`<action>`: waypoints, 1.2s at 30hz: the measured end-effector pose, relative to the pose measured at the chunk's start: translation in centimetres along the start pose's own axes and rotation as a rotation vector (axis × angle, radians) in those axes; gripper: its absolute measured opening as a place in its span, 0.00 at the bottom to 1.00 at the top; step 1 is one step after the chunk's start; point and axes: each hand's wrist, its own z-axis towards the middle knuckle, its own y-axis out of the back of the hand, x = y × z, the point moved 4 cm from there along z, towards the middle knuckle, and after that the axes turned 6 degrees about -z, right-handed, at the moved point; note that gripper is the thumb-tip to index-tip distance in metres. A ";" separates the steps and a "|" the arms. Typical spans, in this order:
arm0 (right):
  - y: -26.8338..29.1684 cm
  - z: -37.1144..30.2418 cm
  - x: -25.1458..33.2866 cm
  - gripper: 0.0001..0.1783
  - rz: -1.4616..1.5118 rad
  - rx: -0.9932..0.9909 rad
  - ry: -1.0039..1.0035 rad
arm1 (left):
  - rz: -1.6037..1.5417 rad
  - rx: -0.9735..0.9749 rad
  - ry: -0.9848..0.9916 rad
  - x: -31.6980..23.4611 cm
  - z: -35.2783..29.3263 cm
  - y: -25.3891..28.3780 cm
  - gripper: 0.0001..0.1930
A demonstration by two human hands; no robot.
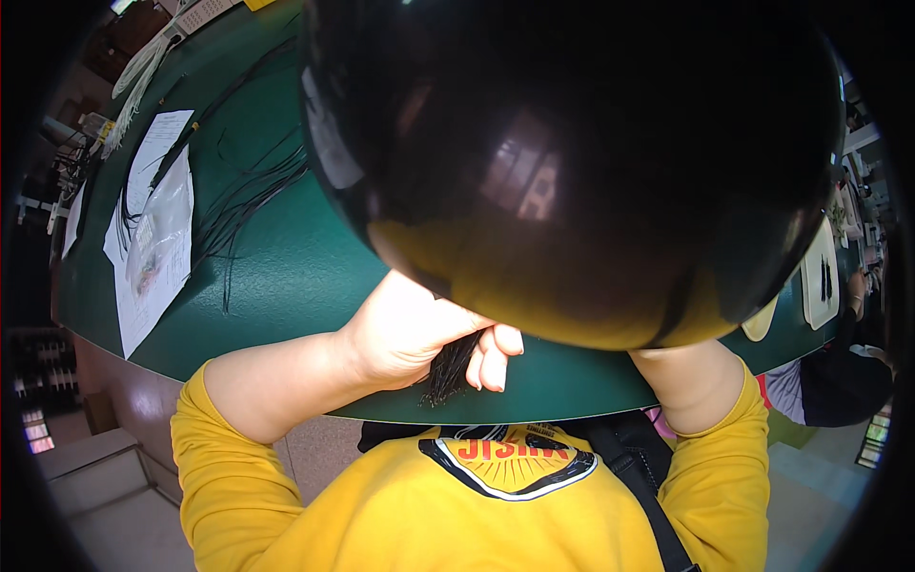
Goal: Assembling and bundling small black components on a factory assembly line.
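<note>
Gripping a bundle of thin black wires point(451, 367) at the green table's point(295, 276) near edge, the left hand point(410, 329) is closed around it. The right hand is hidden, so I cannot tell its grip. Loose ends could slip out.

clear plastic bag point(160, 221) lies on white printed sheets point(152, 276), table's left.

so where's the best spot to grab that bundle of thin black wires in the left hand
Probably just above the loose frayed ends of the bundle of thin black wires, where the strands are still gathered tight below the left hand. Come from the right side, which looks open. A large dark rounded object hides the upper bundle and the right hand.
</note>
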 end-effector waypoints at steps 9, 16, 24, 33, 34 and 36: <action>0.9 -0.5 -0.8 0.07 -0.007 -0.055 0.077 | 0.098 0.042 -0.064 0.2 0.1 0.8 0.09; 0.6 -0.5 -0.7 0.07 0.009 -0.068 0.105 | 0.034 0.063 -0.065 0.4 0.1 0.9 0.10; 0.7 -0.7 -0.3 0.06 0.030 0.031 0.074 | 0.032 0.044 -0.040 -0.2 -0.3 -0.1 0.09; 0.6 -0.6 -1.1 0.08 0.040 0.006 0.116 | -0.001 0.015 -0.014 -0.2 -0.3 -0.3 0.09; 0.6 -0.5 -1.1 0.08 0.040 0.003 0.134 | 0.031 0.031 -0.029 -0.2 -0.3 -0.3 0.09; 0.6 -0.4 -1.0 0.08 0.040 0.000 0.150 | 0.063 0.048 -0.044 -0.4 -0.2 -0.4 0.09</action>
